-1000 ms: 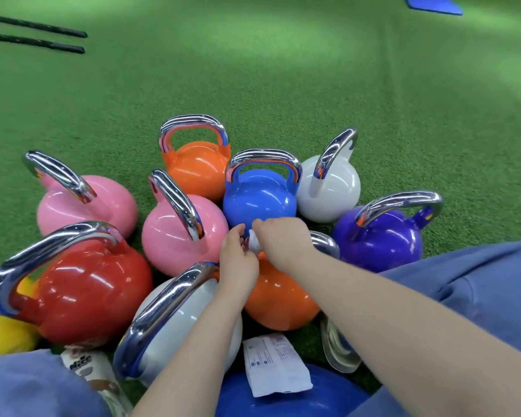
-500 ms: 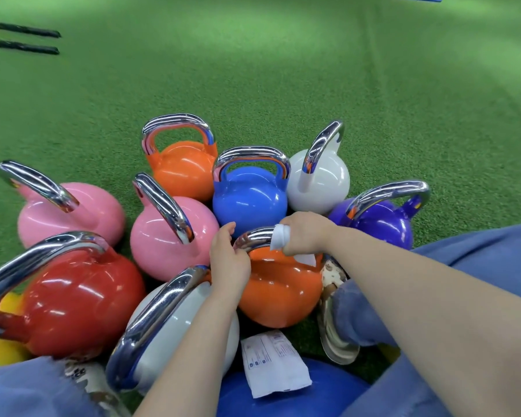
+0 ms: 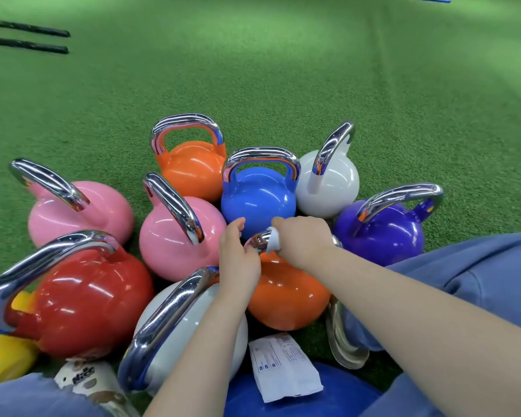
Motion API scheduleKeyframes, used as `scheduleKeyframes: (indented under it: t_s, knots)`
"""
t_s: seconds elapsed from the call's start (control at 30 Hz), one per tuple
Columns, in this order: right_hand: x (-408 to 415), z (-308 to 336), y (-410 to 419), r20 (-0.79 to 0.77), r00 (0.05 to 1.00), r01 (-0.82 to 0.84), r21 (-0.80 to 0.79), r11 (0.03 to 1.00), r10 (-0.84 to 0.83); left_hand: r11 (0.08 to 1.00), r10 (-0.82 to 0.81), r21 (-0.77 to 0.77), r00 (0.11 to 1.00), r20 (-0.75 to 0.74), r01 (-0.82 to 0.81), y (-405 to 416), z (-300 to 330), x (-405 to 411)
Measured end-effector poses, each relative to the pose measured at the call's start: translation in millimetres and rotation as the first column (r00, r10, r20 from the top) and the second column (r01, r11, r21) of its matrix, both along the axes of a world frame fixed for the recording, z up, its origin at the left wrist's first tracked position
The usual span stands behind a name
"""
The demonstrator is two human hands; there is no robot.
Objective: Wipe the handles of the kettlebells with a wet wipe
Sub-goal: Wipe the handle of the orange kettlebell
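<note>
Head view, right hand [image 3: 306, 240] grip clamping wet wipe [image 3: 273, 242] round near orange kettlebell [image 3: 286, 293] handle, left hand [image 3: 238, 260] grip curled at its end, kettlebells crowding.

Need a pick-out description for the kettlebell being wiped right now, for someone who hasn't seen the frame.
On the green turf sits a tight cluster of coloured kettlebells. Go to its near side, just in front of the blue kettlebell: the near orange kettlebell. The far orange kettlebell stands untouched; this one has the right hand wrapping a white wet wipe round its chrome handle, left hand alongside.
</note>
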State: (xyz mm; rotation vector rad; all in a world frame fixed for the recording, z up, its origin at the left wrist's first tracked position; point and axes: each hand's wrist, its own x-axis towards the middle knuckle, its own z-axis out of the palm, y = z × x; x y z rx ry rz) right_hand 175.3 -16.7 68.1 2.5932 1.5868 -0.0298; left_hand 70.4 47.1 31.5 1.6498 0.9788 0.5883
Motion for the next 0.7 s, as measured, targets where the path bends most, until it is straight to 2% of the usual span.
scheduleKeyframes:
  t_s: [0.1,0.2,0.4,0.53,0.63,0.7]
  knots:
    - [-12.9,-4.8,11.4,0.071,0.995,-0.066,0.04,0.997,0.063,0.999,0.005,0.032,1.0,-0.008,-0.005,-0.1,5.2,-0.4]
    - [-23.0,-6.3,23.4,0.069,0.991,-0.117,-0.002,0.993,0.116,0.978,-0.054,0.196,0.996,-0.069,0.067,-1.1,9.7,-3.6]
    - [-25.8,0.0,18.7,0.028,0.997,-0.077,-0.021,0.997,0.078,0.908,-0.18,0.355,0.972,-0.153,0.223,-5.1,11.3,-7.5]
    - [-31.1,-18.5,-1.9,0.339,0.939,-0.117,0.145,0.983,0.062,0.826,-0.113,0.527,0.975,-0.191,0.199,-12.1,9.8,-16.4]
    - [-36.2,-36.3,-14.2,0.386,0.922,-0.118,0.247,0.962,0.014,0.739,-0.126,0.639,0.976,-0.18,0.214,-18.7,-8.1,-21.4]
    - [-40.5,-40.4,-16.7,0.387,0.921,-0.064,0.267,0.962,-0.046,0.718,-0.132,0.656,0.971,-0.201,0.234,-24.3,-21.6,-21.3]
